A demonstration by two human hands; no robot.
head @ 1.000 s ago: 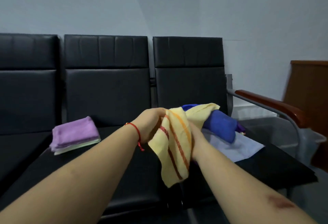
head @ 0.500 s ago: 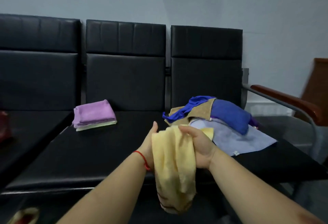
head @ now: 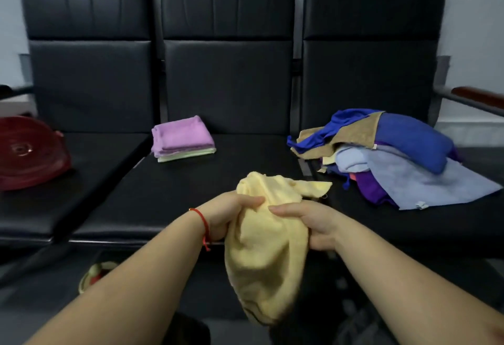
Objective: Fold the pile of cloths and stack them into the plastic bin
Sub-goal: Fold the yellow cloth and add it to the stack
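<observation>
gripping yellow cloth (head: 261,252) with fingers of both hands over 3 black seats (head: 191,181); grey wall (head: 474,17) behind.

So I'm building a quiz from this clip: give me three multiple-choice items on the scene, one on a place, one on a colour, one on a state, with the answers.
1. Where is the folded stack?
A. on the middle seat
B. on the floor
C. on the loose pile

2. What colour is the cloth in the hands?
A. red
B. yellow
C. green

3. How is that cloth held?
A. pressed flat on the seat
B. by the left hand alone
C. bunched, gripped by both hands

Answers:
1 A, the stack sits on the middle seat, near its back left corner, apart from the pile to the right.
2 B, it is pale yellow.
3 C, the left hand and right hand both grip it, and it hangs crumpled below them.
</observation>
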